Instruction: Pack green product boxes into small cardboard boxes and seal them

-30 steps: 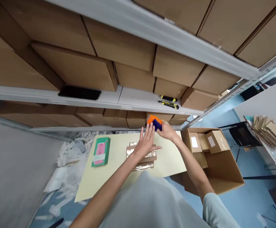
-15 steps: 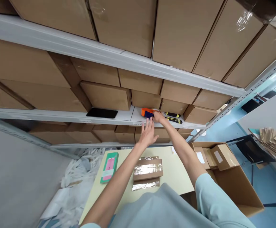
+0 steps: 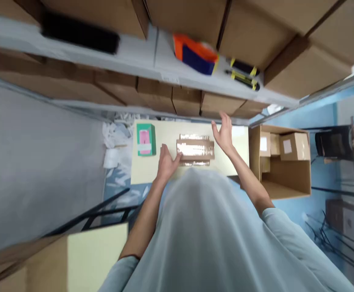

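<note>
Left hand [image 3: 165,164], spread wide, has its thumb [image 3: 178,157] by the left end of the taped cardboard stack [image 3: 195,150], perhaps touching; right hand [image 3: 225,136] is open, empty, at its far right. On the table [image 3: 148,170], even pressure from both ends would keep the layers aligned.

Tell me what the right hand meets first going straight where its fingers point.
Likely the cardboard box on the lower shelf: the right hand's fingertips overlap it in view. Depth is unclear from this one view, so the shelf's front edge could come first.
</note>
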Tool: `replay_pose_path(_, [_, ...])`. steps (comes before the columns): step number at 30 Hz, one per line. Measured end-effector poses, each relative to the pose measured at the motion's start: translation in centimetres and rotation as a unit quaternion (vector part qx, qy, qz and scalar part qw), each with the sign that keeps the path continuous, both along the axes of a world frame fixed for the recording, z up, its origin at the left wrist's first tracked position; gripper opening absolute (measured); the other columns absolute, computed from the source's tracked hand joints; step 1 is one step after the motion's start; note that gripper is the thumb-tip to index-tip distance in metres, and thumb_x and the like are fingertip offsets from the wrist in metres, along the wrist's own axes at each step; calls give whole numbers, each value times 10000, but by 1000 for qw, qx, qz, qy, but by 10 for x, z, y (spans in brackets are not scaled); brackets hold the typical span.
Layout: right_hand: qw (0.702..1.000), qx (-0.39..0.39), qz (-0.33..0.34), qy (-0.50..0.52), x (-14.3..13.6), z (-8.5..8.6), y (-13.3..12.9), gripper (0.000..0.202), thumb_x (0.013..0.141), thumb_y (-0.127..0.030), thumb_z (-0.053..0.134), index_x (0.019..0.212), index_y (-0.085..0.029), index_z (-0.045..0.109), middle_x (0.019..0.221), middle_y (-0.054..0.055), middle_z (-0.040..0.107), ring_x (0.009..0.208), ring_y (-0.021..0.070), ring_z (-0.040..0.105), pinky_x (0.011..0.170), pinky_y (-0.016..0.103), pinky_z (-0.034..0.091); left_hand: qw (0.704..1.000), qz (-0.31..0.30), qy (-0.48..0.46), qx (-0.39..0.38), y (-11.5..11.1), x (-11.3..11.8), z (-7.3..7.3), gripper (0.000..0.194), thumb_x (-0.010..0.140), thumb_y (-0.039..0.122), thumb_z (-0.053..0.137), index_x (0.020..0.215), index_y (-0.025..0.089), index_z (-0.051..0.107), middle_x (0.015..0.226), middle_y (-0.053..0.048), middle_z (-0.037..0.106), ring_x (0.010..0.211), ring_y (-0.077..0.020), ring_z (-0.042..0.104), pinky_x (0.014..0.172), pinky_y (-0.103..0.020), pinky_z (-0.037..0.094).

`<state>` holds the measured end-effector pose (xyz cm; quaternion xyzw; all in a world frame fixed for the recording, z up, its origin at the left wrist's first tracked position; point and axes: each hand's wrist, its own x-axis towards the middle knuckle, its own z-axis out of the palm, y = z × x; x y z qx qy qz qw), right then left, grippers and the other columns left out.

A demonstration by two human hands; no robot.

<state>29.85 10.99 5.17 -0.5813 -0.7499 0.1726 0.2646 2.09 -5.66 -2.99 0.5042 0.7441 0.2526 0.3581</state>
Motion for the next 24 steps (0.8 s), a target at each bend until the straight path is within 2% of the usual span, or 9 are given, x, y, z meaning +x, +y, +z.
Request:
replay_pose_path(2, [995, -86, -34, 33, 17, -33, -74, 758, 1189, -678, 320, 1731, -158, 426, 1719, 246, 545, 1642, 376, 495, 1380, 628, 400, 998, 29, -4, -50, -27, -4, -13, 1075, 1001, 664, 673, 1767, -7, 328, 1818, -361, 389, 1732, -467, 379, 1432, -607, 308])
replay_pose_path(4, [981, -169, -73, 57, 24, -55, -130, 862, 1164, -752, 307, 1724, -110, 443, 1724, 269, 553, 1632, 386, 524, 1366, 610, 439, 996, 40, 1, -78, -37, 1, -17, 1065, 998, 674, 676, 1756, -3, 354, 1806, -353, 417, 1711, -459, 422, 1420, -586, 343])
replay_pose_path(7, [957, -260, -100, 84, 18, -75, -167, 916, 1148, -792, 301, 1749, -114, 435, 1697, 257, 605, 1574, 399, 602, 1294, 602, 526, 995, 40, 10, -91, -26, 16, -13, 988, 1007, 662, 671, 1718, 23, 423, 1758, -336, 499, 1658, -452, 503, 1374, -564, 421])
replay_pose_path(11, [948, -293, -92, 88, -1, -87, -156, 935, 1137, -820, 340, 1786, -147, 380, 1696, 234, 619, 1517, 403, 655, 1235, 569, 572, 994, 29, 38, -103, 7, 39, 1, 786, 1014, 681, 661, 1546, 108, 590, 1482, -276, 736, 1426, -462, 699, 1232, -591, 544])
replay_pose_path(14, [940, -320, -105, 48, -16, -90, -138, 1028, 1096, -882, 425, 1782, -123, 323, 1701, 264, 593, 1518, 416, 646, 1222, 556, 574, 989, 50, 70, -120, 24, 55, 6, 847, 943, 781, 722, 1440, 102, 631, 1368, -281, 766, 1327, -493, 733, 1166, -616, 573])
replay_pose_path(16, [921, -366, -129, 18, -24, -92, -127, 1027, 1085, -886, 470, 1758, -123, 328, 1624, 266, 654, 1444, 417, 693, 1180, 542, 595, 986, 74, 85, -124, 30, 63, 2, 982, 861, 840, 787, 1448, 71, 615, 1401, -317, 742, 1335, -521, 720, 1157, -635, 573])
replay_pose_path(19, [899, -414, -144, -24, -29, -95, -118, 940, 1127, -817, 458, 1746, -125, 308, 1564, 257, 694, 1386, 413, 716, 1132, 527, 608, 982, 113, 93, -115, 32, 68, -13, 1090, 758, 826, 891, 1484, 65, 600, 1421, -325, 736, 1319, -532, 723, 1132, -634, 584])
replay_pose_path(21, [901, -414, -126, -41, -26, -97, -117, 858, 1183, -733, 359, 1777, -125, 239, 1597, 249, 675, 1404, 398, 705, 1134, 519, 603, 982, 130, 87, -103, 29, 66, -23, 1034, 767, 777, 913, 1485, 93, 621, 1332, -273, 782, 1263, -502, 748, 1107, -599, 593])
replay_pose_path(24, [909, -402, -104, -28, -18, -101, -120, 751, 1229, -596, 142, 1831, -147, 148, 1622, 213, 671, 1383, 368, 721, 1147, 513, 597, 989, 123, 47, -70, 21, 55, -31, 736, 958, 685, 782, 1437, 134, 685, 1134, -165, 819, 1152, -397, 778, 1090, -499, 586])
